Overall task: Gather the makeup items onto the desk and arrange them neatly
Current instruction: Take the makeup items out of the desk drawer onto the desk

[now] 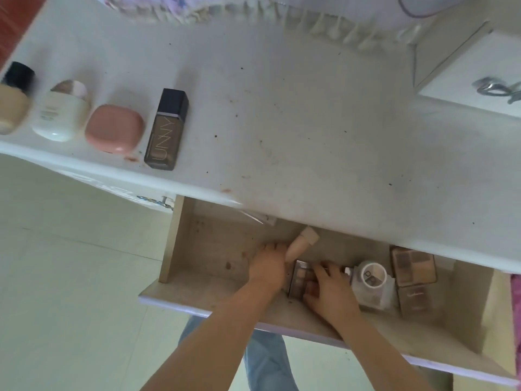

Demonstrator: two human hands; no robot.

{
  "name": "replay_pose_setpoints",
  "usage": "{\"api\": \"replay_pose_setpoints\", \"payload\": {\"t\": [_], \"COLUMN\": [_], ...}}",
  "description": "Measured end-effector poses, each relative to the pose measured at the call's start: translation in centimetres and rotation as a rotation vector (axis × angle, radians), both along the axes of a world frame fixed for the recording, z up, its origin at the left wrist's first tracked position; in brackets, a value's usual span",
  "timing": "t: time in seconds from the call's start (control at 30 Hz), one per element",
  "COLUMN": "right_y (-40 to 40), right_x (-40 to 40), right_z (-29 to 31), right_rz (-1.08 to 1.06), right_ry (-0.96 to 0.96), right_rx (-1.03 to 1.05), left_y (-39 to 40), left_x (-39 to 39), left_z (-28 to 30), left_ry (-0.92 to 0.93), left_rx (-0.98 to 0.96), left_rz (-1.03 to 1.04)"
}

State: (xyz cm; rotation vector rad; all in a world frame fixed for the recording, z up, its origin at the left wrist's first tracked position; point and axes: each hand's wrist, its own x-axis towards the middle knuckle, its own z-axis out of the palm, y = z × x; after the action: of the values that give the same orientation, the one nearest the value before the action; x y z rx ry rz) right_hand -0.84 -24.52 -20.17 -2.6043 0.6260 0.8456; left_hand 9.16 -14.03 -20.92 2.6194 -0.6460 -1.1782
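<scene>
Four on the desk: a beige bottle with a black cap, a cream squat jar with a pinkish lid, a pink rounded compact and a dark rectangular glass foundation bottle lie in a row along the front left edge of the white desk.
Drawer: the pale wooden drawer is pulled out under the desk's front edge; the rest of the makeup sits toward its right half.
Left hand: the left hand has its fingers curled round a beige tube with a tan cap, whose cap points toward the desk's underside.
Right hand: the right hand lies with fingers spread on a brown-toned eyeshadow palette; I cannot tell whether it grips it yet.
Near the right corner: a white round cup in a clear holder, a second see-through palette and a small brown box crowd together.
Risk, tube: lifted steeply, its cap could knock the desk's overhanging edge.
Risk, palette: a loose hold may let it slip or drag against the cup just beside it and tip that over.
Risk, row: a careless set-down could nudge the row askew.
</scene>
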Motion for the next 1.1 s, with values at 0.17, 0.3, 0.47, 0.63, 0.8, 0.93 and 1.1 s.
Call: {"api": "replay_pose_setpoints", "payload": {"t": [0.17, 0.3, 0.47, 0.63, 0.8, 0.93, 1.1], "right_y": [1.0, 2.1, 2.8, 3.8, 4.9, 5.6, 6.8], "right_x": [0.7, 2.5, 3.5, 3.3, 2.9, 3.4, 5.0], "right_z": [-0.1, -0.2, -0.7, 0.2, 1.8, 2.7, 4.7], "right_rz": [-0.025, -0.161, -0.153, -0.105, -0.038, -0.044, -0.163], "right_ry": [0.005, 0.094, 0.089, -0.096, -0.351, -0.500, -0.481], "right_rx": [-0.138, -0.156, -0.231, -0.252, -0.176, -0.137, -0.001], "left_y": [1.1, 2.9, 6.6, 10.3, 13.6, 15.2, 16.1], "left_x": [-0.3, 0.0, 0.8, 1.3, 2.0, 3.1, 5.2], "left_z": [1.1, 2.0, 3.3, 5.2, 6.6, 8.0, 9.4], "left_ry": [0.058, 0.016, -0.041, -0.075, -0.128, -0.192, -0.227], "left_rx": [0.028, 0.027, -0.021, -0.109, -0.176, -0.242, -0.310], "left_rz": [0.049, 0.074, 0.106, 0.063, 0.055, 0.081, 0.150]}}
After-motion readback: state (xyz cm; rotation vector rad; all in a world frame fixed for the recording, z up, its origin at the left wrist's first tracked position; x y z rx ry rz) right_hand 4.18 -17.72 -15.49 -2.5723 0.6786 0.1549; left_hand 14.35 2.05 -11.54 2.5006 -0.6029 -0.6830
